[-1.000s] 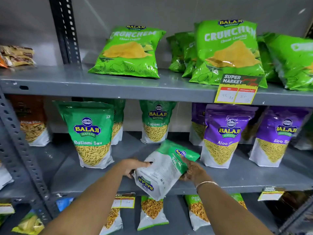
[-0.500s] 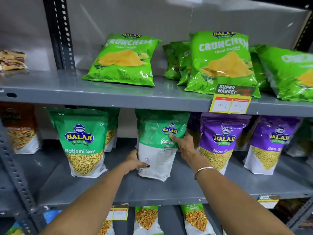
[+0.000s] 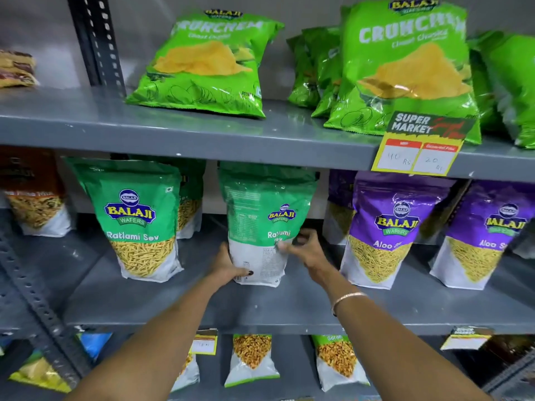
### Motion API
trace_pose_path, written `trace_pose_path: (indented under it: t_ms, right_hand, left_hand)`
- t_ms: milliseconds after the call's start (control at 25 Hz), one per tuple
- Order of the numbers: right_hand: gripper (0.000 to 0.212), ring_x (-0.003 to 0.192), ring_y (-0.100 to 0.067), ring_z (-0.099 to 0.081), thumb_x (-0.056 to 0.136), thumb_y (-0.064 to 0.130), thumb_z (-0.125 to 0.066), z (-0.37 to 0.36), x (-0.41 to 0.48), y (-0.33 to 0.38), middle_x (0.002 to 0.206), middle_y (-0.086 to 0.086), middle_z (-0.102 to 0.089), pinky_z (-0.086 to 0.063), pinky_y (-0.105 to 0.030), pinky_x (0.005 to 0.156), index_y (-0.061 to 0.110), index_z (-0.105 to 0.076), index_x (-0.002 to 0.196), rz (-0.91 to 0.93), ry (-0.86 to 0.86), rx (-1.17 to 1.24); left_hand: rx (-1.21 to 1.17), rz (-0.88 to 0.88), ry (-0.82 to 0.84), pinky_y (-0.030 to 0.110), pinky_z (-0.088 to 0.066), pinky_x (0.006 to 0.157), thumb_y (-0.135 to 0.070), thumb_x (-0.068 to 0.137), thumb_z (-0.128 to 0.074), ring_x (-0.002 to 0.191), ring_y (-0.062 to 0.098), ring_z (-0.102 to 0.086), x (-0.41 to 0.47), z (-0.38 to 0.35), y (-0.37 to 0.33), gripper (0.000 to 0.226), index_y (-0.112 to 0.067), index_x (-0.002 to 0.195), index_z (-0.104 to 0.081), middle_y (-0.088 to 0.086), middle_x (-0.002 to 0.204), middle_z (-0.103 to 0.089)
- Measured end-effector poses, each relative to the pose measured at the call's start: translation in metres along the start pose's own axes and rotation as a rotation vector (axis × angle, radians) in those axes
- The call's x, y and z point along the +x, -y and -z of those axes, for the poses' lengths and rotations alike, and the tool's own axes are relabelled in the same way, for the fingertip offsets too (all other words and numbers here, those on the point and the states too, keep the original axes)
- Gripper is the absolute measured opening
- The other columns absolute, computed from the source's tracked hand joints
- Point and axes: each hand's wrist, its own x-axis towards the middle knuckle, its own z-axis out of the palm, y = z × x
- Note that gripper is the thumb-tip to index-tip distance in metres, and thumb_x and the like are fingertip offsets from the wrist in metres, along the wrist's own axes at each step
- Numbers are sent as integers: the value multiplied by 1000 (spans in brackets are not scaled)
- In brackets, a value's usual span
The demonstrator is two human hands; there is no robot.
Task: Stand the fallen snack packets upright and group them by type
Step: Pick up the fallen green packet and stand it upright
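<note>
Green "Balaji Wafers Ratlami Sev" packet (image 3: 262, 224) stands upright on the middle shelf (image 3: 289, 308), long axis vertical, printed back facing me. My left hand (image 3: 228, 266) and right hand (image 3: 304, 248) each grip its lower sides.

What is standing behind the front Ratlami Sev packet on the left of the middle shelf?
Behind the front Ratlami Sev packet stands a second packet. Only its green top and yellow sev on the right side show. Its label is covered, so the type is not sure.
</note>
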Motion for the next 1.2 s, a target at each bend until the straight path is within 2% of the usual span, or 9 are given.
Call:
trace_pose_path:
  t_ms: [120, 280, 400, 480, 600, 800, 880, 1040, 1200]
  right_hand:
    - [58, 73, -11, -43, 61, 11, -84, -11, -16, -35, 84, 2, -42, -41, -18, 61, 15, -33, 90, -97, -34, -190]
    - [53, 79, -18, -48, 65, 2, -79, -41, -27, -47, 78, -1, -47, -46, -26, 69, 22, -30, 71, -115, -87, -129]
    - [48, 78, -11, -51, 70, -4, -74, -46, -35, -38, 94, -4, -51, -44, -6, 60, 13, -36, 94, -82, -59, -64]
    - [69, 93, -13, -51, 69, -1, -76, -42, -39, -34, 108, -3, -46, -44, -10, 72, 10, -24, 113, -48, 72, -67]
    - [82, 109, -14, -43, 53, 18, -79, -41, -43, -37, 118, -5, -36, -44, -13, 74, 11, -18, 107, -51, 197, -166]
    - [110, 112, -10, -32, 28, 47, -80, -50, -47, -37, 118, -1, -33, -35, -27, 104, 17, -27, 120, -13, 95, -326]
    - [119, 111, -11, -28, 20, 57, -70, -54, -50, -35, 116, -2, -34, -30, -22, 100, 18, -34, 126, 13, 29, -392]
    - [84, 106, -21, -50, 44, 20, -89, -50, -42, -38, 101, 0, -46, -41, -20, 78, 12, -36, 109, 62, -28, -313]
    - [65, 92, -15, -57, 62, 2, -81, -32, -29, -42, 99, 1, -55, -45, -7, 61, 15, -34, 104, 82, 58, -268]
  left_hand:
    - [-159, 18, 133, 28, -41, 88, -8, 54, -81, 108, 17, -48, -3, 12, -4, 92, -4, 133, -34, 10, 132, -51]
    - [-161, 21, 205, 32, -46, 95, -18, 59, -81, 112, 22, -54, -8, 27, -8, 83, -5, 131, -40, 16, 134, -55]
    - [-114, 23, 257, 34, -41, 105, -31, 56, -82, 119, 19, -51, -18, 33, -13, 96, -13, 137, -34, 12, 139, -51]
    - [-78, 46, 365, 31, -36, 103, -22, 73, -74, 117, 16, -46, -25, 36, -16, 91, -18, 145, -19, 9, 141, -47]
    - [-32, 146, 504, 45, -21, 113, -32, 70, -69, 126, 19, -40, -32, 37, -18, 89, -25, 145, -21, 5, 136, -45]
    - [-119, 164, 453, 42, -15, 116, -30, 88, -55, 139, 18, -29, -28, 37, -22, 17, -22, 104, -54, 2, 138, -46]
    - [-153, 155, 401, 34, -24, 107, -30, 90, -52, 132, 19, -40, -28, 33, -26, 17, -19, 103, -49, 5, 132, -50]
    - [-142, 82, 283, 30, -30, 106, -25, 89, -55, 125, 26, -49, -19, 20, -28, 64, -12, 144, -25, 12, 143, -44]
    - [-67, 28, 171, 26, -38, 90, -18, 77, -71, 104, 17, -50, 2, 12, -25, 41, -9, 113, -51, 14, 129, -57]
